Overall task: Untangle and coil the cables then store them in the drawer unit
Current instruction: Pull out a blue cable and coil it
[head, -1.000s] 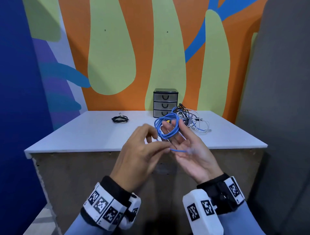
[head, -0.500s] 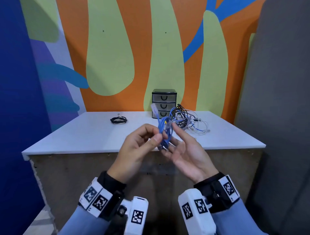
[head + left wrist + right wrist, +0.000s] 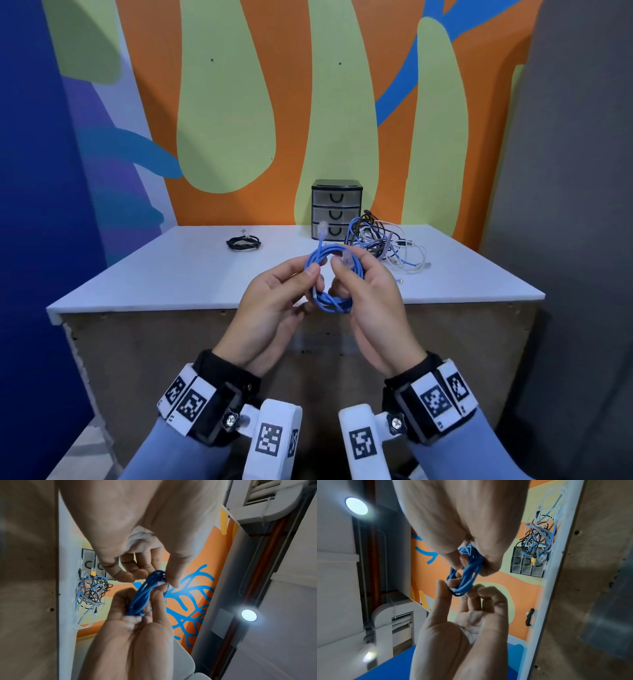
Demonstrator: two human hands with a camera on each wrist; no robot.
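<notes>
I hold a coiled blue cable (image 3: 334, 296) in the air in front of the table's near edge. My left hand (image 3: 317, 279) pinches the coil's left side between thumb and fingers. On the coil's right side my right hand (image 3: 342, 274) curls its fingers round the loops, its thumb pressing a clear plug. A second clear plug (image 3: 323, 228) sticks up above the coil. The wrist views show the same blue cable (image 3: 142, 599) (image 3: 469, 573) held between both hands. The three-drawer unit (image 3: 336, 209) stands at the table's back, all its drawers closed.
A tangle of black, white and blue cables (image 3: 383, 240) lies to the right of the drawer unit. A small coiled black cable (image 3: 244, 243) lies at the back left of the white table (image 3: 171, 274). A painted wall stands behind.
The blue coil has turned from edge-on to face-on. My right hand, open under it before, has curled round its right side. The left hand now pinches its left side.
</notes>
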